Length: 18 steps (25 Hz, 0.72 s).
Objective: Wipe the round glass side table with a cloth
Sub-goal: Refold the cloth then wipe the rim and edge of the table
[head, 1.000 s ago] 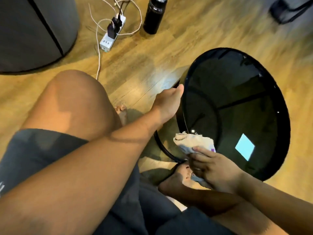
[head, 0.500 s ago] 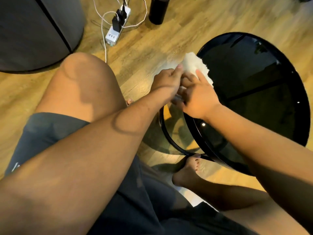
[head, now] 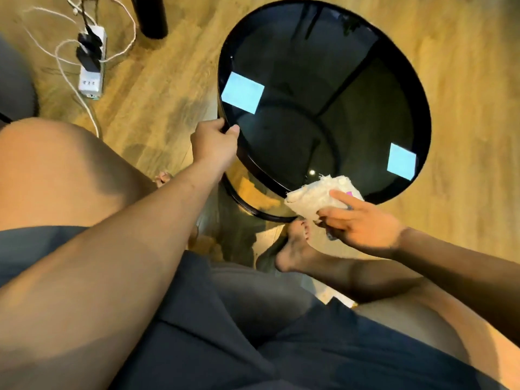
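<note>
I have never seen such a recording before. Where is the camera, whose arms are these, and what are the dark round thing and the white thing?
The camera sits on a person's head and looks down, so you see that person's own arms, legs and bare feet. No machine is here.

The dark round thing is a glass side table with a black rim, standing on a wooden floor. The pale blue squares on it seem to be reflections, not objects.

The left hand grips the table's near-left rim. The right hand holds a white cloth against the near edge of the glass.

On the floor beyond lie a power strip with white cables and a dark bottle.
</note>
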Motion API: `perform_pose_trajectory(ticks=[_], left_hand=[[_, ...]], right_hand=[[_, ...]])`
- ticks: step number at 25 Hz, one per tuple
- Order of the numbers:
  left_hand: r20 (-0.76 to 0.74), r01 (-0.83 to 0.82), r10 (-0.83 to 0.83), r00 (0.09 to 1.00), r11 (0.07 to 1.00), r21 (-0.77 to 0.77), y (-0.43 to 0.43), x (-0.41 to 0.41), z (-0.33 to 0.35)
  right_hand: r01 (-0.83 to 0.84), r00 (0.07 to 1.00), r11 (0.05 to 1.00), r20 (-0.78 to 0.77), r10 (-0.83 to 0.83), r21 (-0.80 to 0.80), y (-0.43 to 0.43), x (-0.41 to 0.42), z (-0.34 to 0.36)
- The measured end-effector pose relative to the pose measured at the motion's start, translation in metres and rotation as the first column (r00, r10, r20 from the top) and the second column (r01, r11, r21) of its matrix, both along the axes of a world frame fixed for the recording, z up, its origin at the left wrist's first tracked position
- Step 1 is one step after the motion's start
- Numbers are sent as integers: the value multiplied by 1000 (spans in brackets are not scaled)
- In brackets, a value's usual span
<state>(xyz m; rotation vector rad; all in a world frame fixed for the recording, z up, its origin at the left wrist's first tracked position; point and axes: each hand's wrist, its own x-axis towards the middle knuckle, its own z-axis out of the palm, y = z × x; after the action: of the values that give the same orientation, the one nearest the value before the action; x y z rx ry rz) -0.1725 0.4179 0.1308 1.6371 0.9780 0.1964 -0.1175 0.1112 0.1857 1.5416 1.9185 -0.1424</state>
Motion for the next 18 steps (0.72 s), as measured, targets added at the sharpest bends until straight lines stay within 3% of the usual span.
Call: perform_pose_trajectory(ticks=[2,4,6,8,10,11,13,14,15,16,18], left_hand=[[-42,23,-22,999,1000,16,1,3,3],[-121,110,-95,988,986,128,6,1,6],[-278,256,-179,944,928,271,13,0,12],[-547,452,-201,813,810,375,21,4,21],[-686,580,-176,706,700,417,19,11,35],[-702,633,-177,690,618,467,14,15,42],[-672,734,-300,677,346,584,0,16,46],[-653,763,-414,634,196,616,-12,14,47],[-646,787,-524,556,81,611,-26,10,48],[-652,818,-602,462,4,576,-39,7,48],[-701,881,-642,311,-82,466,-63,9,48]], right_hand=[[-21,999,999,27,20,42,38,-4,-14],[-87,996,979,30,82,184,97,-11,-48],[12,999,970,37,-22,241,150,-17,-65],[28,999,955,24,-36,294,163,-14,-58],[-8,1000,941,10,5,339,128,-10,-48],[-17,999,934,-24,28,356,98,-7,-52],[51,986,943,-168,5,328,36,-1,-61],[82,972,943,-235,-4,322,5,6,-59],[82,978,925,-208,-3,371,-21,16,-55],[70,992,919,-121,-25,389,-45,26,-51],[155,986,901,-125,-113,406,-81,40,-39]])
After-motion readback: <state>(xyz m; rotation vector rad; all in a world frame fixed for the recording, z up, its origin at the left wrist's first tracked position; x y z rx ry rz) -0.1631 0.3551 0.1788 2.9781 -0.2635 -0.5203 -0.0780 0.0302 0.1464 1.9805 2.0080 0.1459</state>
